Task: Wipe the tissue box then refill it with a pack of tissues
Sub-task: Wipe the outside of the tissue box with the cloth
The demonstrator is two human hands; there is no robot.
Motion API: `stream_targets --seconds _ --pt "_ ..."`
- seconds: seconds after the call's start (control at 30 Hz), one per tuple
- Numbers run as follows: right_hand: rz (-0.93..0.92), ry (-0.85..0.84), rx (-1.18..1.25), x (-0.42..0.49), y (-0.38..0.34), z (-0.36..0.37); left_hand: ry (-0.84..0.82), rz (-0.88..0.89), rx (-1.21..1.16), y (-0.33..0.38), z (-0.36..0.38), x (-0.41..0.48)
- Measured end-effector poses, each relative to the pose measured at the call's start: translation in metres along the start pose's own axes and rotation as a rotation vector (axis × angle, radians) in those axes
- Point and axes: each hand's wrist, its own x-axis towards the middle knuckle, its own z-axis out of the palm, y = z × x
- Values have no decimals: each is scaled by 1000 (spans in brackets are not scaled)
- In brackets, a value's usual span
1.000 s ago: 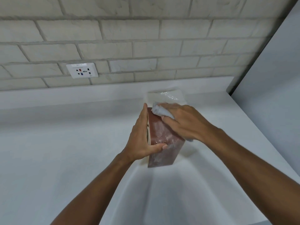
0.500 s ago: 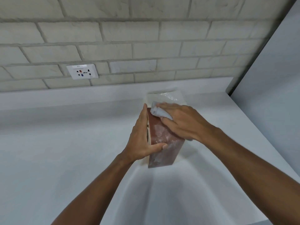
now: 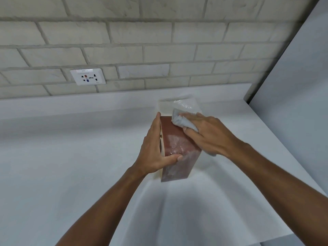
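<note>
A reddish-brown tissue box (image 3: 177,150) stands on its side on the white counter (image 3: 71,157). My left hand (image 3: 154,151) holds it from the left, thumb across the near upper edge, fingers straight along the left face. My right hand (image 3: 207,135) presses a crumpled white cloth (image 3: 179,119) on the box's upper face near its far end. Just behind the box lies a clear plastic pack of tissues (image 3: 184,103), partly hidden by the cloth and hand.
A brick wall with a white power socket (image 3: 87,76) runs along the back of the counter. A grey panel (image 3: 292,103) closes off the right side. The counter's front edge (image 3: 230,240) shows at the lower right.
My right hand has slid the cloth along the box's upper face toward its far end. The left hand and the box have stayed in place.
</note>
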Motion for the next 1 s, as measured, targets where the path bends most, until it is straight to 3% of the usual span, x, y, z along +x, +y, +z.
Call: stream_targets --seconds 0.17,0.3,0.43,0.57,0.73,0.87,1.0 --pt "-46 -2 32 -16 -10 13 1 25 -6 -2 0 -1" --pt "159 78 32 -1 2 6 -3 20 -27 0 0 -2" --pt "-29 29 7 -15 -19 12 5 60 -22 1 0 -1" --pt "146 63 32 2 -3 -8 3 22 -17 -1 0 -1" --pt "-13 -23 -2 -5 -13 4 -12 34 3 -1 0 -1" --pt "123 56 -23 5 4 -9 -16 -7 -7 -2 0 -1" --pt "-32 10 -7 13 -21 5 -28 -15 -8 -6 0 -1"
